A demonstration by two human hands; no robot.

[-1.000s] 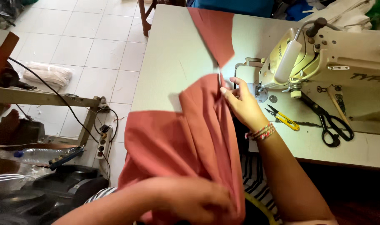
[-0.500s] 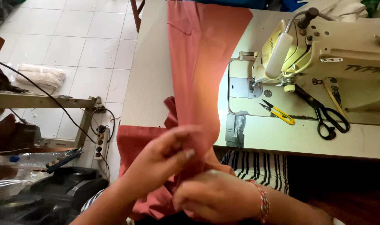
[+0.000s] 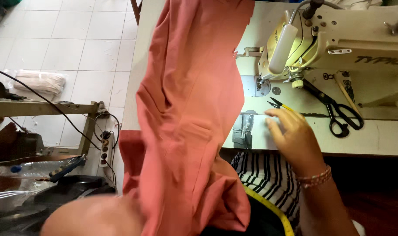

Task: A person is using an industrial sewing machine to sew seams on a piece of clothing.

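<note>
R hand on yellow snips; L forearm under salmon cloth.

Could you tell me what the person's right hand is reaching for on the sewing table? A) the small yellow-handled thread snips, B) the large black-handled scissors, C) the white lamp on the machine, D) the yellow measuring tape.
A: the right hand lies with its fingertips at the small yellow-handled thread snips, while the large black-handled scissors lie apart to the right, untouched.
</note>
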